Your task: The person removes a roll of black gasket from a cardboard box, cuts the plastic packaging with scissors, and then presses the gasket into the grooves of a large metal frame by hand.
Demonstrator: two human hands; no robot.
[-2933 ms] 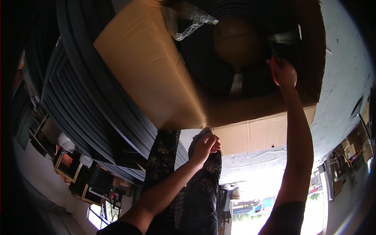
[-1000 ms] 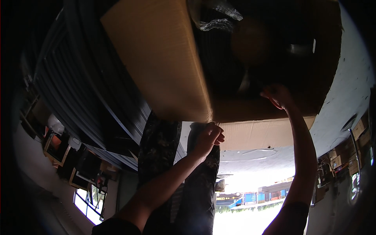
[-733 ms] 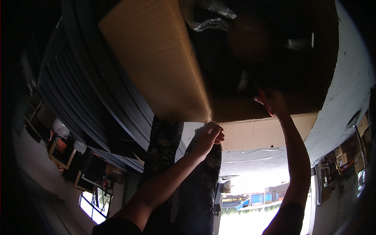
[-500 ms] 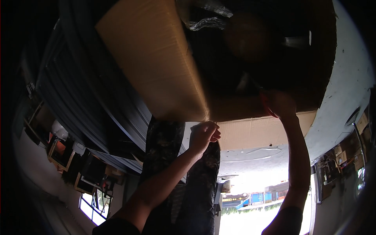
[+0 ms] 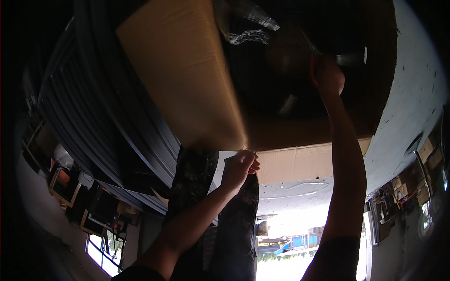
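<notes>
A big open cardboard box point(image 5: 183, 79) fills the top of the view, its inside dark. My left hand point(image 5: 239, 166) is closed on the box's lower corner, where the side wall meets a flap point(image 5: 300, 161). My right hand point(image 5: 328, 77) reaches deep inside the box against a dark round thing point(image 5: 286, 56). Its fingers are curled, with a reddish edge beside them, and what they hold is too dark to tell. Crumpled clear plastic film point(image 5: 248, 23) lies at the box's top edge.
Coils of black hose or cable point(image 5: 93, 112) stack up on the left, beside the box. Legs in dark patterned trousers point(image 5: 206, 210) stand below the left hand. Shelves with small boxes point(image 5: 70, 187) sit at the lower left, a cluttered wall point(image 5: 408, 187) at the right, bright daylight at the bottom.
My right hand has moved from the box's lower inner edge up and deeper into the box. My left hand has stayed on the corner.
</notes>
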